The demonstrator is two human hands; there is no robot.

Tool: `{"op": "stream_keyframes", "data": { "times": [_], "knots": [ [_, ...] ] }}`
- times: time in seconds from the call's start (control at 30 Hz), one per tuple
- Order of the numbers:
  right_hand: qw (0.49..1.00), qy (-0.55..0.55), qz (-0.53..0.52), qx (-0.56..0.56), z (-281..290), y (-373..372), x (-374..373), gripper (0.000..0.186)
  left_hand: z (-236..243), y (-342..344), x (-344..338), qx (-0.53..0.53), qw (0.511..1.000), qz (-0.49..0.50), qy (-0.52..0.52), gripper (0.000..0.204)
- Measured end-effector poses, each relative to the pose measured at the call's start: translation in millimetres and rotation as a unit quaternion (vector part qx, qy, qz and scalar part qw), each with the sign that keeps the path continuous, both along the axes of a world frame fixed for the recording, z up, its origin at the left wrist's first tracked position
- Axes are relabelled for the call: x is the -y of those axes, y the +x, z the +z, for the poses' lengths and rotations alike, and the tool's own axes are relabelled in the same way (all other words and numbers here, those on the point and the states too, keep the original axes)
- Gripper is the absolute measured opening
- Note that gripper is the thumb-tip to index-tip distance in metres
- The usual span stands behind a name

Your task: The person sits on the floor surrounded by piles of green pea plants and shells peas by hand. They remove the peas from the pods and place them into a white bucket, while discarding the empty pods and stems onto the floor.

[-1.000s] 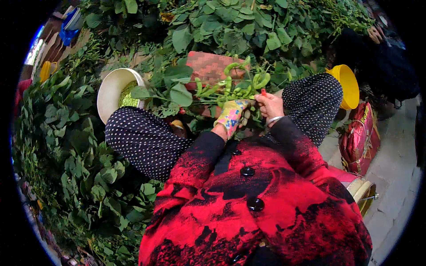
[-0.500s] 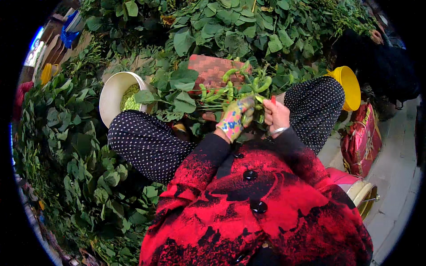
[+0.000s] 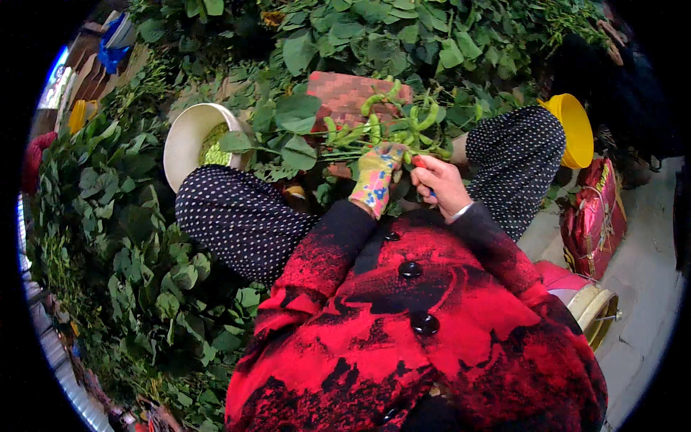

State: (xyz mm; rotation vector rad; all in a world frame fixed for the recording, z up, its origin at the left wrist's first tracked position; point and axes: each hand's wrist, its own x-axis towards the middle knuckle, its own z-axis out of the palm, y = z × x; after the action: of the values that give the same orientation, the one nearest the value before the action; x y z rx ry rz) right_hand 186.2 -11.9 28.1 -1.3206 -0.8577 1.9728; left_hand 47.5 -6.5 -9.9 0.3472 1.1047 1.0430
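My left hand (image 3: pixel 376 176), in a flowered glove, grips a leafy green plant stem (image 3: pixel 338 140) hung with green pods (image 3: pixel 403 126), holding it across my lap. My bare right hand (image 3: pixel 440 183) pinches at the pods on the stem's right end, just beside the glove. A small blue thing shows under its fingers; I cannot tell what it is. My knees in black dotted trousers spread to either side, and my red and black coat fills the lower view.
A white bowl (image 3: pixel 183 133) with picked green pods stands at my left knee. A yellow bucket (image 3: pixel 576 126) is at the right, a red bag (image 3: pixel 594 216) below it. A woven reddish basket (image 3: pixel 345 93) lies ahead. Heaps of leafy plants (image 3: pixel 122 237) surround me.
Both hands have drawn closer to my body with the stem. My right hand has shifted from the stem's top to its right end beside the glove.
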Motion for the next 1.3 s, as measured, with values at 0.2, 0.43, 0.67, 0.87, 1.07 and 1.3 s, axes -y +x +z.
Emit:
{"op": "stream_keyframes", "data": {
  "times": [0.2,0.43,0.67,0.87,1.07,1.3],
  "knots": [
    [0.977,0.154,0.061,0.138,-1.4,3.4,3.6,0.031,0.0,5.0,0.1,-0.167,0.985,0.006,0.038,0.013],
    [0.966,0.198,0.083,0.143,-10.7,-0.8,3.4,0.035,0.8,4.8,3.2,-0.211,0.972,0.05,0.088,0.017],
    [0.952,0.229,0.106,0.171,-14.7,4.6,2.2,0.036,-6.7,7.7,7.0,-0.366,0.917,0.027,0.158,0.02],
    [0.994,0.031,0.07,0.073,-4.8,3.2,4.7,0.038,1.9,7.6,7.2,-0.323,0.937,0.042,0.127,0.019],
    [0.997,-0.009,0.07,0.039,6.2,-2.5,5.2,0.038,-7.8,4.9,9.5,-0.378,0.913,0.057,0.142,0.021],
    [0.995,-0.075,0.063,0.008,-0.1,1.9,4.3,0.04,-5.1,5.6,10.7,-0.371,0.911,0.028,0.179,0.018]
  ]
}}
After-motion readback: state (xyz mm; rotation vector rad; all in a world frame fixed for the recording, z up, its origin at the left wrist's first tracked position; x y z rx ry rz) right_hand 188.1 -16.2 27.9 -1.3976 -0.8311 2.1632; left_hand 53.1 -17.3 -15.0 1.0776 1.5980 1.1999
